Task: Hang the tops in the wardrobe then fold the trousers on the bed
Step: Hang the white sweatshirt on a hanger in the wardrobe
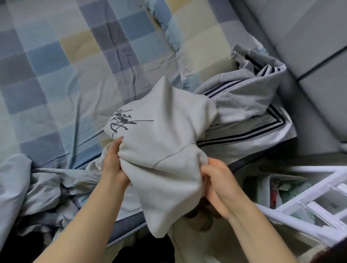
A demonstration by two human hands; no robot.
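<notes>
Left hand (114, 164) and right hand (218, 184) each had fingers curled, gripping the pale grey top (164, 134) bunched between them; striped grey trousers (243, 107) lay beyond the fingertips.

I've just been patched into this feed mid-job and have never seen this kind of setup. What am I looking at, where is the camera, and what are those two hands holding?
There is no machine here. A person wears one wide-angle camera on the head, looking forward and down, so the two bare arms coming in from the bottom are their own. The left hand and the right hand each grip a pale grey top with dark scribbled lettering, holding it bunched over the edge of the bed. The bed has a checked sheet and a matching pillow. Behind the top lies a grey garment with dark stripes; I cannot tell if it is a top or trousers. A rumpled bluish cover is at lower left, and a white rack stands at right.
</notes>
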